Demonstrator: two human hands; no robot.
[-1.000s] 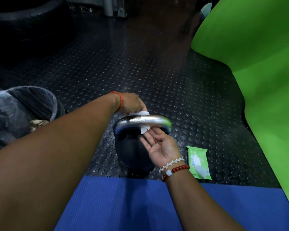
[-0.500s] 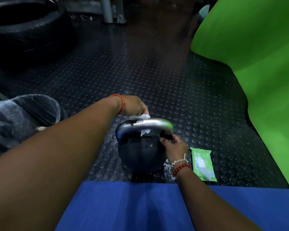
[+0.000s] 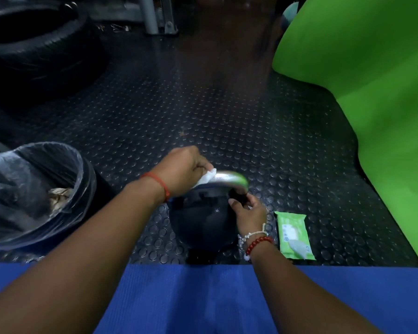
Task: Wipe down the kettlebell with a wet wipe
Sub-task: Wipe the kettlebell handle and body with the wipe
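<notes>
A black kettlebell (image 3: 200,220) with a shiny metal handle (image 3: 229,178) stands on the studded rubber floor just beyond a blue mat. My left hand (image 3: 181,172) grips a crumpled white wet wipe (image 3: 206,177) and presses it against the left end of the handle. My right hand (image 3: 249,213) holds the kettlebell at its right shoulder, below the handle's right end, fingers curled round it. The lower part of the handle's left side is hidden behind my left hand.
A green pack of wet wipes (image 3: 293,235) lies on the floor right of the kettlebell. A bin lined with a plastic bag (image 3: 34,194) stands at the left. A large tyre (image 3: 39,47) lies at the back left, a green surface (image 3: 377,92) at the right, the blue mat (image 3: 203,300) nearest me.
My right hand turned over from under the handle and took hold of the kettlebell's right side. My left hand slid the wipe from the middle of the handle to its left end.
</notes>
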